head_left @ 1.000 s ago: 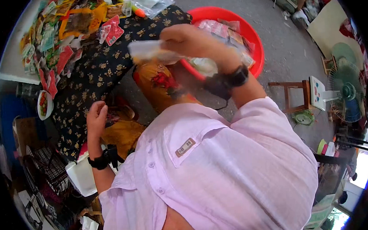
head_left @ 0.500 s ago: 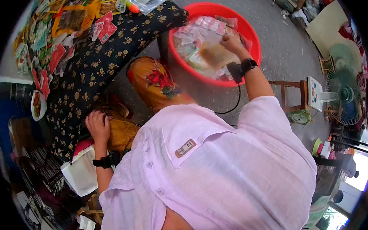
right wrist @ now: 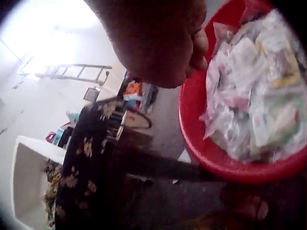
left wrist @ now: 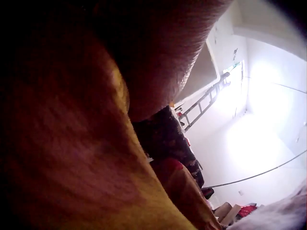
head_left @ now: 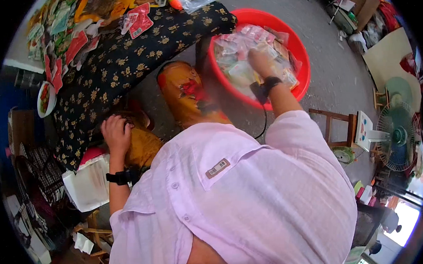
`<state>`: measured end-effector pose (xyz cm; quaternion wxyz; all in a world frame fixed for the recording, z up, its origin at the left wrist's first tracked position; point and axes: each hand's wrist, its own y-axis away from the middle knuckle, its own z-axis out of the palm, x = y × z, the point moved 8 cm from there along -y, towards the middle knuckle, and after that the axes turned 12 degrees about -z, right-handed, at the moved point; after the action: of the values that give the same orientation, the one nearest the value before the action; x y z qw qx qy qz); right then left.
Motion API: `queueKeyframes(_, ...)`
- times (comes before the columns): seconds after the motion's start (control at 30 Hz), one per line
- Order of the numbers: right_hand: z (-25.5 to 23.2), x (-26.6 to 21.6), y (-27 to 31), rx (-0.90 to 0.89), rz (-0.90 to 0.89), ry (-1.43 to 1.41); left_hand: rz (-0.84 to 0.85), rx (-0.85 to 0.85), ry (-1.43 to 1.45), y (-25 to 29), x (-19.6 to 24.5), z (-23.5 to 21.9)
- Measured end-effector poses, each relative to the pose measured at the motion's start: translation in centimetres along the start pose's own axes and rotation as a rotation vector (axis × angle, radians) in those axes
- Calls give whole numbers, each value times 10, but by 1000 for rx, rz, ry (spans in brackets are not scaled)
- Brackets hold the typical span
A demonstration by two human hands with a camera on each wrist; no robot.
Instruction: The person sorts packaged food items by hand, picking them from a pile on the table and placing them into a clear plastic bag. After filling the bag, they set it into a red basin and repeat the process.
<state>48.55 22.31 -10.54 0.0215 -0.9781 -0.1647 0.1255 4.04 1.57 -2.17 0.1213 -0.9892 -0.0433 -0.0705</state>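
Note:
My right hand (head_left: 261,62), blurred, is over the red basin (head_left: 304,73), which holds many clear plastic packets (head_left: 239,73). In the right wrist view the hand (right wrist: 160,43) is beside the basin's rim (right wrist: 188,115). Its fingers (right wrist: 199,48) are loosely bent, with no packet showing in them. My left hand (head_left: 117,132) rests on the left knee in yellow patterned trousers (head_left: 139,151), fingers extended. The left wrist view is dark, mostly filled by skin and yellow cloth (left wrist: 153,201).
A table under a dark flowered cloth (head_left: 119,72) bears a heap of food packets, with red ones (head_left: 141,22) near its edge. A white bowl (head_left: 52,99) sits at its left corner. A wooden stool (head_left: 331,126) and a fan (head_left: 398,135) stand at the right.
My right hand has carried a clear packet from the table side to the basin and let it go there. My left hand has come down onto the knee.

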Motion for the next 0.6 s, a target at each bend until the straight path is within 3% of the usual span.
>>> queueKeyframes(0.1,24,-54,-10,117,-138,-181,1,23,50,0,-3,-2)
queueKeyframes(0.17,17,-103,-17,108,-233,-288,-16,39,85,3,-8,-4)
queueKeyframes(0.27,-14,-170,-18,312,-397,-452,-50,105,227,7,-16,-18)
queueKeyframes(0.33,-15,-210,-22,92,-382,-556,-96,241,259,20,-33,-16)
queueKeyframes(0.4,-22,-245,-15,208,-508,-582,-171,251,373,27,-47,-26)
queueKeyframes(0.47,-3,-265,-13,85,-490,-747,-350,339,326,55,-80,-24)
queueKeyframes(0.6,-16,-311,8,216,-788,-438,-604,416,185,106,-140,-26)
